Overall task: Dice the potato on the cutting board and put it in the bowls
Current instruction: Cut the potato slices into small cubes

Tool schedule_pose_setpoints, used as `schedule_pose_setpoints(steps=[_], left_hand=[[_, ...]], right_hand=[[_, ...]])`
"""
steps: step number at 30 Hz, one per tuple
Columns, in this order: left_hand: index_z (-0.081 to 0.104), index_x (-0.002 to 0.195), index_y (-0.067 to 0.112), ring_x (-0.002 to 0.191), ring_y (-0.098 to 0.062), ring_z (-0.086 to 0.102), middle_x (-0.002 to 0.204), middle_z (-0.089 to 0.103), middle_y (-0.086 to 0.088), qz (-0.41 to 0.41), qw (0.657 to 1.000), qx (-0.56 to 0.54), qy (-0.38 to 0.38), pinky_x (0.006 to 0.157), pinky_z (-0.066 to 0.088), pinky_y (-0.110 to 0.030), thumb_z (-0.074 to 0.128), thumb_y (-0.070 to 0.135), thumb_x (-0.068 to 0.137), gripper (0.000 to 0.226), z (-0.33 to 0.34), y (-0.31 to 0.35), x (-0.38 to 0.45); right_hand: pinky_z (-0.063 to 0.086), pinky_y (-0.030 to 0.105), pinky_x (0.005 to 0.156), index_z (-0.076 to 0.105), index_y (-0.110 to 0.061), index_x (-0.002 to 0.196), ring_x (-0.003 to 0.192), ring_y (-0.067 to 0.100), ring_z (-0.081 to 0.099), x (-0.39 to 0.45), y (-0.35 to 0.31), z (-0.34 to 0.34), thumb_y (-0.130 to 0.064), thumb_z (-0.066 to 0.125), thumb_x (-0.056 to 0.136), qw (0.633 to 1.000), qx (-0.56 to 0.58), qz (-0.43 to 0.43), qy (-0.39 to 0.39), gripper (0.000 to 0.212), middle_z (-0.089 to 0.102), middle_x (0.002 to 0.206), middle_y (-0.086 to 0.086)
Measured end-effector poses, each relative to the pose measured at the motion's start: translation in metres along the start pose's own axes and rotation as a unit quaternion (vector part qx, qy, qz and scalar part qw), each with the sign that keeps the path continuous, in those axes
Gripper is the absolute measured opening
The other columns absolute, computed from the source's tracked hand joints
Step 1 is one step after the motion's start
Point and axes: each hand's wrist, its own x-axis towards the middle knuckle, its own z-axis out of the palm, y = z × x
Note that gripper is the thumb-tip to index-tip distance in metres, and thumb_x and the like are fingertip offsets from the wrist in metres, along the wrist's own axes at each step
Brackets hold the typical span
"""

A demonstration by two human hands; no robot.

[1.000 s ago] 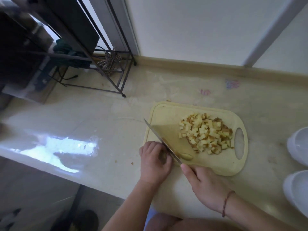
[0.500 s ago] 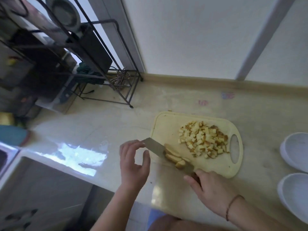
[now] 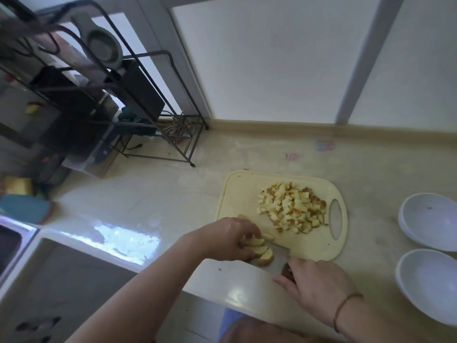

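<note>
Left hand [image 3: 228,237] fingers curled over potato slices [image 3: 259,251]; right hand [image 3: 314,280] fist gripping knife [image 3: 279,259] handle.

Diced potato [image 3: 293,209] on cutting board [image 3: 237,191]; bowls [image 3: 435,246] right.

Diced potato [image 3: 293,207] piled on cutting board [image 3: 237,191], two empty bowls [image 3: 435,220]

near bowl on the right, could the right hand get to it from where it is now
Probably yes. The right hand grips the knife at the cutting board's near edge, and only bare counter lies between it and the near bowl. It would have to put the knife down or carry it along.
</note>
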Motion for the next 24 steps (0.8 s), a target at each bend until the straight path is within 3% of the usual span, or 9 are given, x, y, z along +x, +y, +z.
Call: schedule_pose_setpoints(steps=[2, 4, 6, 10, 13, 15, 17, 20, 24], left_hand=[[0.055, 0.131, 0.023, 0.096, -0.018, 0.06, 0.115, 0.061, 0.0, -0.001, 1.0, 0.017, -0.019, 0.084, 0.055, -0.039, 0.068, 0.038, 0.088, 0.048, 0.003, 0.002, 0.002], [0.054, 0.131, 0.02, 0.093, -0.02, 0.058, 0.113, 0.061, -0.002, 0.015, 0.998, 0.049, -0.027, 0.082, 0.054, -0.038, 0.068, 0.036, 0.086, 0.05, 0.006, 0.006, 0.005], [0.055, 0.129, 0.019, 0.087, -0.019, 0.053, 0.108, 0.06, -0.002, 0.04, 0.997, 0.067, -0.016, 0.077, 0.05, -0.033, 0.067, 0.035, 0.087, 0.047, 0.006, 0.009, 0.007], [0.061, 0.121, 0.014, 0.075, -0.025, 0.055, 0.092, 0.061, -0.006, 0.113, 0.988, 0.103, 0.023, 0.071, 0.05, -0.036, 0.059, 0.028, 0.091, 0.033, 0.003, 0.008, 0.01], [0.061, 0.117, 0.009, 0.073, -0.03, 0.058, 0.087, 0.063, -0.008, 0.157, 0.974, 0.156, 0.038, 0.072, 0.051, -0.04, 0.056, 0.022, 0.093, 0.028, 0.007, 0.004, 0.013], [0.062, 0.112, 0.008, 0.071, -0.029, 0.058, 0.085, 0.064, -0.009, 0.176, 0.97, 0.16, 0.039, 0.069, 0.052, -0.042, 0.057, 0.019, 0.093, 0.023, 0.009, 0.004, 0.013], [0.062, 0.113, 0.008, 0.074, -0.028, 0.059, 0.087, 0.065, -0.009, 0.182, 0.972, 0.149, 0.027, 0.07, 0.053, -0.043, 0.057, 0.018, 0.094, 0.022, 0.01, 0.005, 0.012], [0.057, 0.128, 0.011, 0.082, -0.028, 0.062, 0.097, 0.067, -0.009, 0.146, 0.98, 0.137, -0.002, 0.076, 0.054, -0.041, 0.06, 0.017, 0.091, 0.038, 0.01, 0.006, 0.012], [0.047, 0.141, 0.015, 0.093, -0.025, 0.061, 0.111, 0.064, -0.007, 0.071, 0.991, 0.1, -0.047, 0.081, 0.054, -0.037, 0.063, 0.021, 0.087, 0.057, 0.006, 0.009, 0.015]], right_hand=[[0.037, 0.034, 0.069, 0.054, -0.026, 0.116, 0.103, 0.021, 0.069, 0.001, 0.004, 0.005, -0.084, -0.037, 0.049, 1.0, 0.004, 0.005, 0.019, 0.126, 0.071, 0.112, -0.001], [0.037, 0.035, 0.069, 0.053, -0.027, 0.115, 0.104, 0.021, 0.069, 0.002, 0.006, 0.011, -0.079, -0.049, 0.033, 1.0, 0.005, 0.016, 0.018, 0.141, 0.07, 0.113, -0.001], [0.037, 0.037, 0.071, 0.053, -0.026, 0.116, 0.106, 0.022, 0.068, 0.001, 0.006, 0.014, -0.082, -0.04, 0.042, 1.0, 0.011, 0.015, 0.009, 0.131, 0.07, 0.115, 0.0], [0.037, 0.037, 0.072, 0.053, -0.023, 0.118, 0.108, 0.023, 0.067, -0.003, 0.007, 0.005, -0.078, 0.004, 0.088, 1.0, 0.005, 0.002, 0.008, 0.079, 0.07, 0.117, 0.002], [0.036, 0.036, 0.072, 0.052, -0.024, 0.113, 0.11, 0.023, 0.067, -0.005, 0.006, 0.0, -0.071, 0.021, 0.098, 1.0, -0.012, 0.008, -0.002, 0.058, 0.07, 0.119, 0.002], [0.035, 0.036, 0.073, 0.052, -0.023, 0.114, 0.111, 0.024, 0.066, -0.003, 0.009, 0.003, -0.075, 0.015, 0.095, 1.0, -0.019, 0.008, -0.006, 0.066, 0.069, 0.12, 0.003], [0.035, 0.037, 0.074, 0.052, -0.021, 0.12, 0.112, 0.026, 0.066, -0.002, 0.009, 0.006, -0.081, 0.0, 0.081, 0.999, -0.029, 0.003, -0.025, 0.088, 0.069, 0.121, 0.004], [0.034, 0.039, 0.075, 0.049, -0.02, 0.126, 0.112, 0.03, 0.067, -0.002, 0.005, 0.006, -0.083, -0.009, 0.071, 0.999, -0.016, 0.008, -0.05, 0.102, 0.07, 0.122, 0.006], [0.035, 0.039, 0.074, 0.048, -0.021, 0.127, 0.11, 0.032, 0.067, -0.001, 0.003, 0.007, -0.082, 0.001, 0.08, 0.999, -0.009, 0.001, -0.045, 0.09, 0.07, 0.12, 0.007]])
